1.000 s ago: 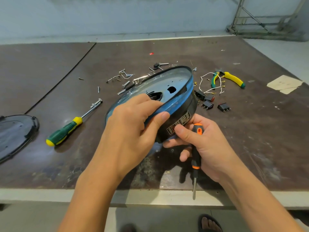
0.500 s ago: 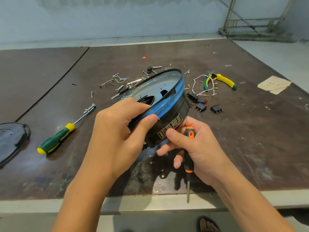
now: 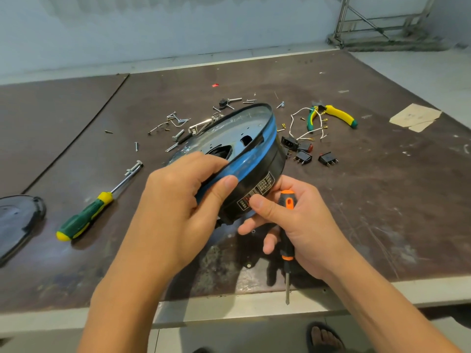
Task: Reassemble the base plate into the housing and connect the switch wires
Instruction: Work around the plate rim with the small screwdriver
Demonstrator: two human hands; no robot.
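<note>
Gripping housing [image 3: 257,174] at frame centre with left hand [image 3: 178,200], fingers [image 3: 204,161] curled over the blue rim, tilting it up, probably to check the base plate [image 3: 229,131] inside. Steadying its lower wall with right hand [image 3: 303,220], other fingers [image 3: 270,244] clamped on orange screwdriver [image 3: 286,202], ready. Switches [image 3: 328,158], wires [image 3: 291,123] loose right of centre.

1. Only print I can spot is the label [image 3: 256,191] on the side of the black housing [image 3: 270,159], with little blocks of white and red characters.
2. It's way too tiny and blurry, so I can't read any of it.
</note>
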